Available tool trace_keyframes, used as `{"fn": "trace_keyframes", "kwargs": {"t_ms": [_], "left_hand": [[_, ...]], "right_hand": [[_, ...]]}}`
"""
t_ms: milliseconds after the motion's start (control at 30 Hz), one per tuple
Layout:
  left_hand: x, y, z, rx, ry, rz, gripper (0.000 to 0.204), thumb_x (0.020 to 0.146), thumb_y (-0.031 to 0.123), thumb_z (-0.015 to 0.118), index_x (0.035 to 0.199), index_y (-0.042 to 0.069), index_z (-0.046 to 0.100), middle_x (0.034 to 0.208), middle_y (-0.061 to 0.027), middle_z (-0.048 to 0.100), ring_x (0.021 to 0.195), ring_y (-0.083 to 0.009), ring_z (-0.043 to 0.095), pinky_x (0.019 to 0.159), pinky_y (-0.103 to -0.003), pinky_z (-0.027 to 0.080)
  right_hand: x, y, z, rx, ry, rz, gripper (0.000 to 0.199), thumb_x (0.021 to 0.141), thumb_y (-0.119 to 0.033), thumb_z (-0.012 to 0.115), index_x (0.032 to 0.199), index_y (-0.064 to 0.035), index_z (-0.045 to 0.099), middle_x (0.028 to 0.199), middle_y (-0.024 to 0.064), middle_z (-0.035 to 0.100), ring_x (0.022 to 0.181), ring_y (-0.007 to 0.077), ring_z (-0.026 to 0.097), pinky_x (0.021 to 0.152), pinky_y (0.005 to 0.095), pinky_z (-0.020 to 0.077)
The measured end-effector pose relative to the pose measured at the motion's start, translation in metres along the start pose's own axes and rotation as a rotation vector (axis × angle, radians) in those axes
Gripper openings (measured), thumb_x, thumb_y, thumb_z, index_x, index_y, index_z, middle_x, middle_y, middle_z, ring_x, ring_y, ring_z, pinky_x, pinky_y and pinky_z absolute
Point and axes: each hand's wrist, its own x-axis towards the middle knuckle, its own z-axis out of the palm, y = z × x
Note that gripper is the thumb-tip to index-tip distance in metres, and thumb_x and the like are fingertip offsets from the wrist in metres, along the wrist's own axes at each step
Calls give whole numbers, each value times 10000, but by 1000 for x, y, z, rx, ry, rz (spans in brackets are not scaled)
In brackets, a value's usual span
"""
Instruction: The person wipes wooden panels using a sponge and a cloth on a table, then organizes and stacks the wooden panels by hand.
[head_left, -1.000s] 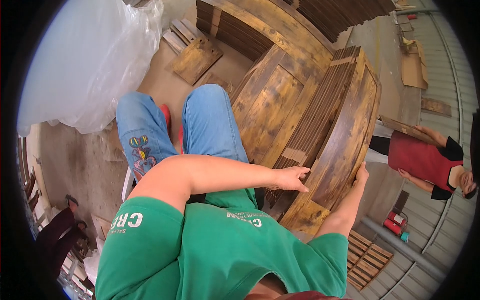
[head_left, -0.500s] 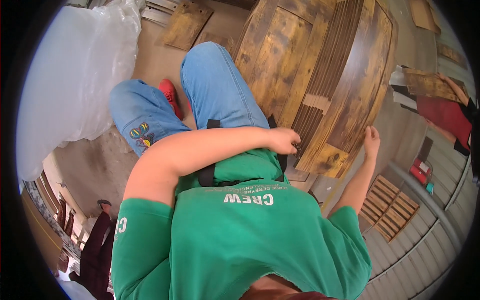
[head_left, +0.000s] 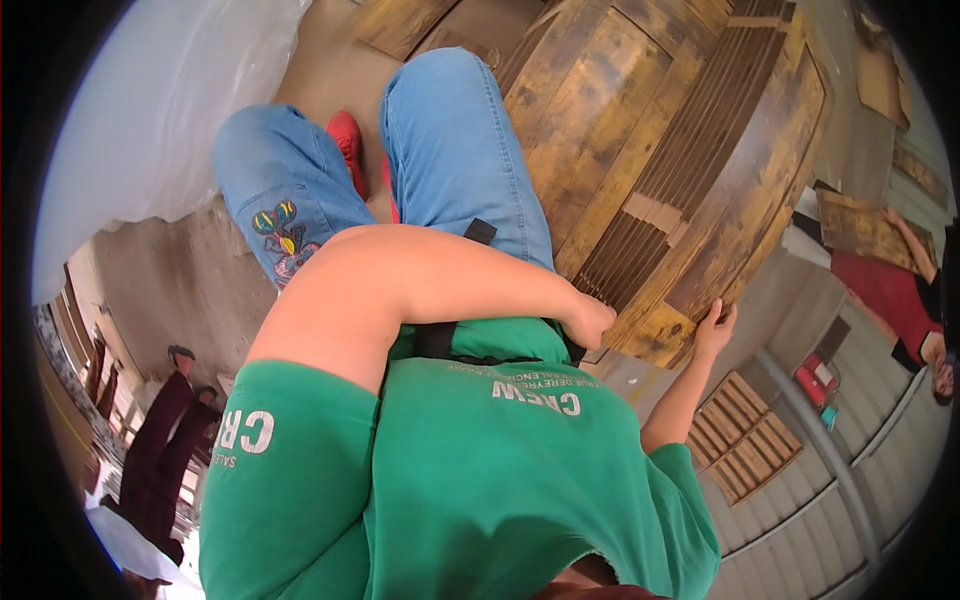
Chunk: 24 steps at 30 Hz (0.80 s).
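Brown wood-look panels stand on edge in a row, with a wide framed wooden panel (head_left: 740,190) leaning outermost on the right. My left hand (head_left: 588,320), its arm crossing my body, is closed at the near left corner of that panel; its fingertips are hidden. At the same panel's right edge, close to the near end, my right hand (head_left: 713,328) has its thumb and fingers bent about the edge. Left of the row, next to my knee, another wooden panel (head_left: 590,100) shows its broad face.
Cloudy plastic sheeting (head_left: 170,110) bulges at the left. A wooden pallet (head_left: 745,437) leans by the corrugated wall at the right. Nearby a person (head_left: 885,305) handles a brown board (head_left: 865,228). Another person's dark-trousered legs (head_left: 155,450) show at the lower left.
My left hand has moved to the outer panel's near left corner. My right hand has come down along the panel's right edge, toward its near corner. The view has shifted slightly.
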Motion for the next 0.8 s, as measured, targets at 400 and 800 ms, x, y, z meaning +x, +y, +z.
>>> {"fn": "trace_keyframes", "kwargs": {"t_ms": [400,800], "left_hand": [[15,-20,11,77,51,57,671,849,247,510,1332,-101,201,1241,-293,445,1160,-373,449,958,-412,366],[-127,-83,-39,-138,1257,99,282,877,202,563,1109,43,579,1051,-134,614,933,-217,600,811,-312,473]], "right_hand": [[6,-7,5,30,23,-25,634,887,-496,459,1316,-31,404,1181,194,502,952,299,501,803,398,410],[16,2,-21,259,-151,132,694,891,-504,436,1364,-19,288,1353,236,350,1219,380,368,985,431,326]]}}
